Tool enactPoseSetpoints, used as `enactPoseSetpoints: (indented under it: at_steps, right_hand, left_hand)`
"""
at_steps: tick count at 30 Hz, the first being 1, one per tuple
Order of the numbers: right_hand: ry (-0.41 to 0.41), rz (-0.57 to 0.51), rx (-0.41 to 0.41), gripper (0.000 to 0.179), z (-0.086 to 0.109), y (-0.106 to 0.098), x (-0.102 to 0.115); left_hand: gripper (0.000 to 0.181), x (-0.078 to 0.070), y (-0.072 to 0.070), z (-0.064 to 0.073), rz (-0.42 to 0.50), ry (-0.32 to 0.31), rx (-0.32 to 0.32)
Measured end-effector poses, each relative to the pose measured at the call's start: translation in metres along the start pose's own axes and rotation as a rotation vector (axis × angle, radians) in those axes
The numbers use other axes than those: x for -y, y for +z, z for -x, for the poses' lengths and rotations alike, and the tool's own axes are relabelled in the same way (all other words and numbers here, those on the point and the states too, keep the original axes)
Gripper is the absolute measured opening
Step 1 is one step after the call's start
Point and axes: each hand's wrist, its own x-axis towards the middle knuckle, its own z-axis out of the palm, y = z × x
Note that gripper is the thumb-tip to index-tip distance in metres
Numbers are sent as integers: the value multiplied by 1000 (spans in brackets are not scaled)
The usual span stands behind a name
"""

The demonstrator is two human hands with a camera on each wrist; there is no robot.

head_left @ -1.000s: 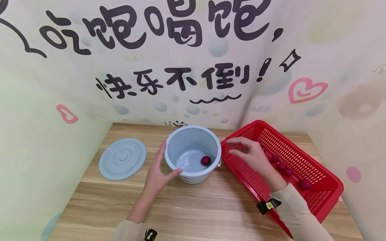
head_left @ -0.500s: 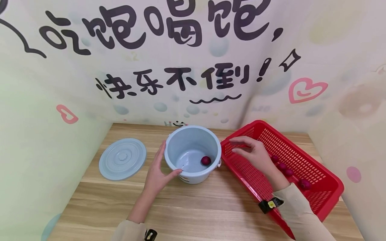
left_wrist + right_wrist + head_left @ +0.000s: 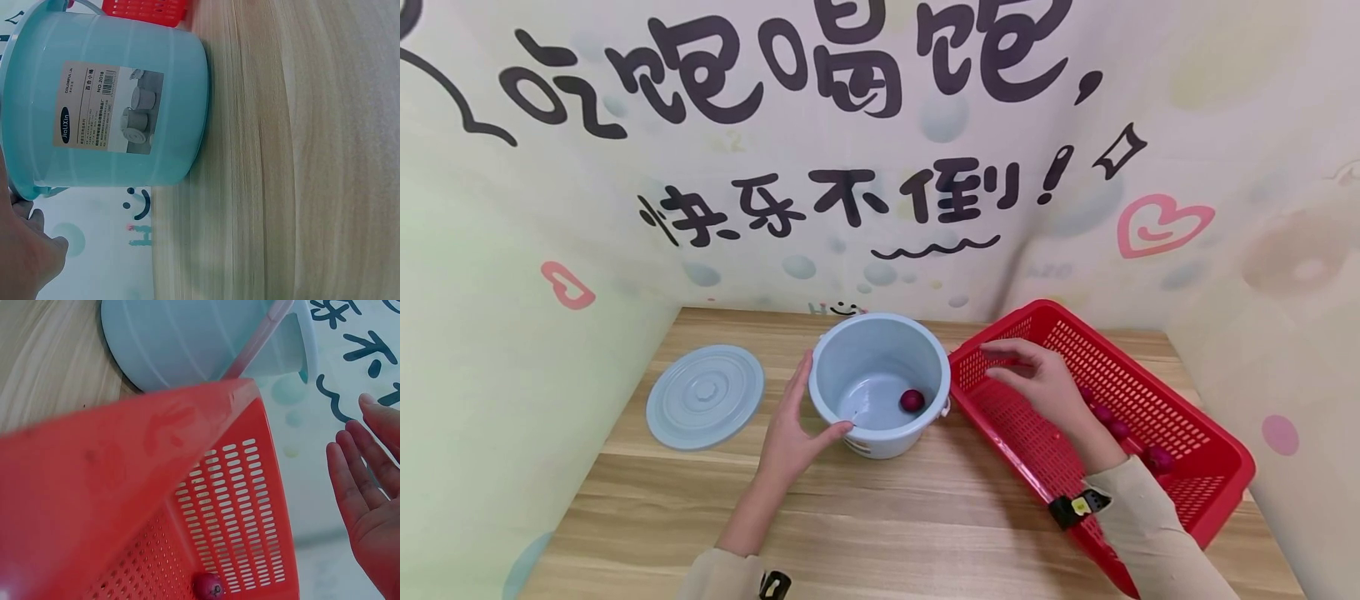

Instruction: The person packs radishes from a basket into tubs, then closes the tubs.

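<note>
A light blue bucket stands upright on the wooden table. My left hand holds it, thumb on the near rim and fingers along the outer left side. One small round dark purple-red fruit-like ball lies at the bottom right inside it. My right hand hovers over the far left part of the red basket, thumb and fingers apart with nothing between them. Several more purple-red balls lie along the basket's right side, partly hidden by the right arm; the right wrist view shows one ball.
A round light blue lid lies flat at the table's left. The basket's left rim stands close beside the bucket's white handle. A printed wall sheet rises behind the table, with more sheeting at both sides.
My right hand has drifted slightly right over the basket, away from the bucket. My left hand, the bucket and the ball inside it stay in place.
</note>
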Motion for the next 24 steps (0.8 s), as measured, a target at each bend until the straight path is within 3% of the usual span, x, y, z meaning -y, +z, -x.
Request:
enactPoseSetpoints:
  at_steps: [24]
  right_hand:
    - [83,97,-47,37,-2,-18,-27]
  left_hand:
    - [109,2,0,1,-4,-4,3]
